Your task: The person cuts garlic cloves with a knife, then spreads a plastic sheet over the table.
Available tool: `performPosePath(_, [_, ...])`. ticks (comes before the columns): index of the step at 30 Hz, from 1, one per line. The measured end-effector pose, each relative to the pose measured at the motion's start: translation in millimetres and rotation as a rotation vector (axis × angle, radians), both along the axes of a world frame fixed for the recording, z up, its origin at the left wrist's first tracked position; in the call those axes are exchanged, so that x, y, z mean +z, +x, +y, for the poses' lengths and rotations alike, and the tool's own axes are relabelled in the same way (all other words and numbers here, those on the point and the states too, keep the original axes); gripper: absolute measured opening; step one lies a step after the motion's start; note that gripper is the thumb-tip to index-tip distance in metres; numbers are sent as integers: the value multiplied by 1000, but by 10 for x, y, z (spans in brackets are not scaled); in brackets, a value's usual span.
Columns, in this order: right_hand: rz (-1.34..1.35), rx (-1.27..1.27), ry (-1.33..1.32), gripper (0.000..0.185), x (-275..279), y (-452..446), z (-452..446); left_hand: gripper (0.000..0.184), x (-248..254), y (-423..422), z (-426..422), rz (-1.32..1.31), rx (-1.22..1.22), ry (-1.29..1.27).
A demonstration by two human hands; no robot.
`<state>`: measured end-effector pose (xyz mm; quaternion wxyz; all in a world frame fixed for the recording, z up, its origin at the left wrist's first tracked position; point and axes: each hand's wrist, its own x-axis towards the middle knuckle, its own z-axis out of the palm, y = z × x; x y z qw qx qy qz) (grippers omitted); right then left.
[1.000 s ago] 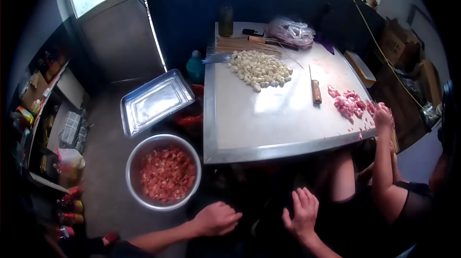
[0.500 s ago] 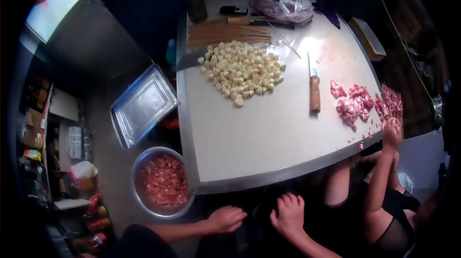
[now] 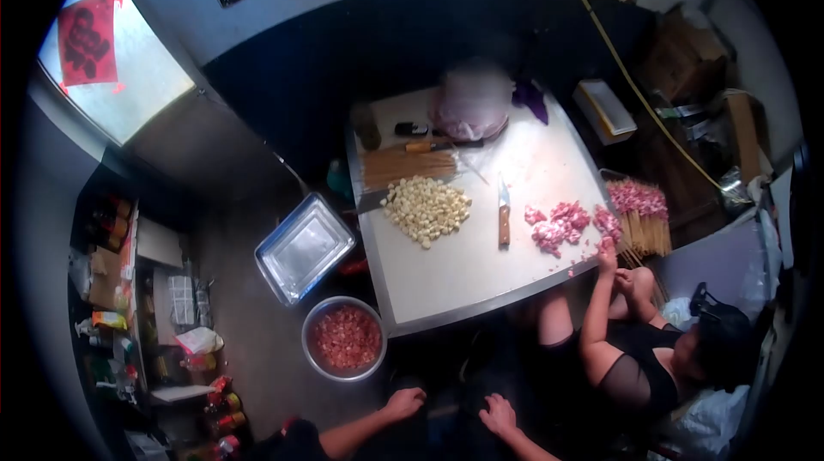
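Observation:
My left hand (image 3: 403,403) is low in the view, below the table edge, its fingers curled in and nothing visible in them. To its right, my right hand (image 3: 498,415) rests over my dark clothing, fingers loosely apart and holding nothing. Nearest the left hand stands a metal bowl (image 3: 306,349) of diced red meat (image 3: 346,336). On the table (image 3: 429,289) are a pile of peeled garlic cloves (image 3: 425,210), a wooden-handled knife (image 3: 504,225), a heap of pink meat pieces (image 3: 562,227) and a bundle of wooden skewers (image 3: 408,167).
A co-worker (image 3: 631,358) sits at the right, hands at the table corner by the meat. Loaded meat skewers (image 3: 639,203) lie beyond that corner. A metal tray (image 3: 306,248) is left of the table. A plastic bag (image 3: 470,105) and phone (image 3: 411,129) sit at the back.
The camera has tilted up, so the table appears smaller and the wall and window show. Both my hands sit lower in view, still empty. The co-worker's hands remain at the table corner.

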<state>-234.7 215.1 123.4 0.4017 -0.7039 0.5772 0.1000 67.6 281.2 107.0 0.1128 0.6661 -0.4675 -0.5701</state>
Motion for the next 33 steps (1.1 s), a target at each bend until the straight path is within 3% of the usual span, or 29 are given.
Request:
performPosePath(1, [29, -57, 79, 50, 46, -79, 76, 33, 114, 52, -46, 20, 20, 98])
performPosePath(3, [118, -205, 156, 48, 61, -248, 176, 33, -103, 205, 70, 50, 18, 47])
performPosePath(4, [166, -440, 333, 40, -102, -391, 295, 34, -4, 321, -11, 16, -46, 25])
performPosePath(7, [182, -533, 256, 35, -361, -613, 915, 36, 196, 569, 56, -24, -136, 43])
performPosePath(9, [176, -455, 195, 39, -419, -492, 1326, 37, 308, 762, 8, -45, -163, 68])
performPosePath(10, [17, -537, 241, 58, -465, -483, 1485, 38, 379, 845, 27, -66, -165, 60])
performPosePath(14, [-26, -524, 221, 54, -344, -343, 1674, 39, 510, 1055, 60, -139, -279, 67])
performPosePath(17, [-62, -481, 210, 51, -274, -268, 1795, 39, 194, 1143, 208, -140, -376, 10])
performPosePath(18, [72, -661, 283, 36, -300, -230, 1829, 38, -18, 1105, 241, -138, -343, 31])
performPosePath(19, [63, -690, 281, 36, -336, -220, 1851, 38, -227, 1085, 247, -135, -313, 51])
performPosePath(21, [-4, -719, 175, 35, -387, -239, 1956, 37, 84, 964, 80, -141, -399, 43])
performPosePath(23, [-131, -619, 232, 37, -350, -270, 1995, 36, 290, 758, -75, -143, -548, 58])
performPosePath(25, [-147, -812, 222, 35, -122, -199, 2106, 31, 197, 524, -160, -62, -424, 106])
performPosePath(27, [-200, -918, 29, 37, -164, -253, 2298, 26, 529, 184, -343, -62, -488, 90])
performPosePath(32, [-184, -1279, 47, 41, 12, -738, 2570, 17, 111, -478, -582, 86, -620, 53])
performPosePath(33, [-319, -1351, 19, 35, 43, -890, 2724, 17, 178, -666, -605, 82, -661, 62])
